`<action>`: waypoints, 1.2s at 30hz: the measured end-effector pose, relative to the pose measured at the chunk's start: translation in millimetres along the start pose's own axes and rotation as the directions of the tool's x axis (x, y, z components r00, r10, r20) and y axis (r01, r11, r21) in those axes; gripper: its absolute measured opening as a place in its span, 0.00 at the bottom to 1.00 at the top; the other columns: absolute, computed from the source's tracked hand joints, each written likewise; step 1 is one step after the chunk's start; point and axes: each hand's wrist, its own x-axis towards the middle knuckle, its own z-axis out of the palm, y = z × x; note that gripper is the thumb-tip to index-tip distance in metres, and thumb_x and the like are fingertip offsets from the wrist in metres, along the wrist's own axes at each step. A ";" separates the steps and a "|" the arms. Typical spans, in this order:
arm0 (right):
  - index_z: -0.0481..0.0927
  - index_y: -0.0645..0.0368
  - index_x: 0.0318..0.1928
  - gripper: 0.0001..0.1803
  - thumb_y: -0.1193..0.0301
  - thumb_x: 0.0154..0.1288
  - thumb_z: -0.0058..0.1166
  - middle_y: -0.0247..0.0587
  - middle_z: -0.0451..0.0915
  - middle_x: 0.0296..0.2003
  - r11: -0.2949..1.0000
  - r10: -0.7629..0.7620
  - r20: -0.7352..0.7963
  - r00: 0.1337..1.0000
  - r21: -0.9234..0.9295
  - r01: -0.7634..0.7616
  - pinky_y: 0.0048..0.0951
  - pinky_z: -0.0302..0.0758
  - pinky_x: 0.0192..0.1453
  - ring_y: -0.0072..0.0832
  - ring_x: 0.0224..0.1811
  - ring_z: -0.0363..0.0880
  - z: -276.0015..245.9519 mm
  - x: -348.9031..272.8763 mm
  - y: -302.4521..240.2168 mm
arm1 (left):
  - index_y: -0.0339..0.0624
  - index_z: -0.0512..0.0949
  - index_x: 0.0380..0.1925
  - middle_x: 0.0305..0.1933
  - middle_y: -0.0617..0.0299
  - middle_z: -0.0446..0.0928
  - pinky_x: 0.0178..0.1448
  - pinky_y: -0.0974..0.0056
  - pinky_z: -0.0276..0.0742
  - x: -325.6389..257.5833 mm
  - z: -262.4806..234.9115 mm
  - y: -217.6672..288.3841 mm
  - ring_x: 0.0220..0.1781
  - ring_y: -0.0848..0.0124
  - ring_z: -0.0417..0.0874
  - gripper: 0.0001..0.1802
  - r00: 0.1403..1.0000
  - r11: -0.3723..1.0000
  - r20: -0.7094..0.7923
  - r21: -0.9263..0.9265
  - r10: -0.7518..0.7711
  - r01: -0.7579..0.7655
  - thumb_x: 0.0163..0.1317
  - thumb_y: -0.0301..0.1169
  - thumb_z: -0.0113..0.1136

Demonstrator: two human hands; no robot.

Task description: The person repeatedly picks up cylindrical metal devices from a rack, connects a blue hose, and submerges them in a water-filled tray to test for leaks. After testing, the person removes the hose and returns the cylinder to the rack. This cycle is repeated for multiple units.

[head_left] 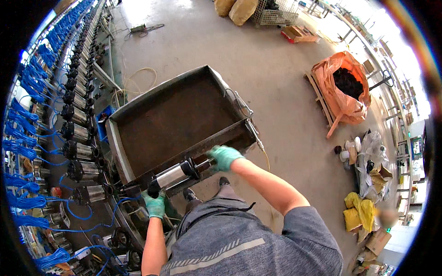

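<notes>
- Pump motor [174,177], steel body with black end caps, sat lengthwise at lower centre of frame, against the near edge of the metal tray cart [170,115].
- Left hand [155,204], green glove, gripped its lower-left end.
- Right hand [223,157], green glove, clenched around the upper-right end.
- Row of similar motors with blue cables [73,115] ran down the left side.
- Orange sack [343,87] of dark material at upper right.

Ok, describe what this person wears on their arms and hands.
Both the left hand and the right hand wear teal-green gloves. The forearms are bare; short grey sleeves belong to a grey shirt with a lighter striped band.
</notes>
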 end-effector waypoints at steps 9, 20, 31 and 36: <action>0.67 0.64 0.62 0.34 0.59 0.64 0.68 0.63 0.84 0.46 0.468 0.846 -0.022 0.533 0.510 -0.722 0.48 0.78 0.57 0.54 0.51 0.84 55.1 -69.1 188.8 | 0.35 0.67 0.61 0.58 0.55 0.75 0.68 0.60 0.71 -2.4 2.6 15.0 0.58 0.64 0.75 0.42 0.999 0.998 -0.041 0.057 0.028 -0.026 0.52 0.35 0.84; 0.69 0.57 0.60 0.24 0.60 0.71 0.58 0.55 0.84 0.45 0.701 0.603 0.065 0.795 0.433 -0.566 0.48 0.78 0.55 0.53 0.46 0.82 -9.7 34.1 132.5 | 0.39 0.67 0.56 0.53 0.58 0.78 0.62 0.59 0.75 -2.5 -6.6 10.9 0.53 0.65 0.78 0.34 1.000 0.999 0.021 0.043 -0.005 0.004 0.58 0.34 0.79; 0.83 0.49 0.35 0.12 0.61 0.71 0.47 0.32 0.76 0.24 -0.050 0.439 0.541 0.717 0.812 -0.582 0.28 0.60 0.19 0.22 0.18 0.67 30.2 -2.7 19.1 | 0.39 0.68 0.55 0.52 0.56 0.79 0.62 0.60 0.76 -1.6 -5.1 33.7 0.53 0.64 0.80 0.33 0.999 1.000 0.041 0.007 0.010 -0.010 0.56 0.32 0.80; 0.81 0.49 0.32 0.10 0.63 0.69 0.50 0.32 0.74 0.20 -0.100 0.476 0.552 0.684 0.807 -0.582 0.27 0.58 0.17 0.22 0.15 0.64 34.2 9.8 10.6 | 0.38 0.68 0.55 0.52 0.56 0.80 0.62 0.59 0.76 3.3 -8.5 25.2 0.53 0.64 0.80 0.34 0.999 0.991 0.041 0.131 0.035 -0.040 0.55 0.32 0.81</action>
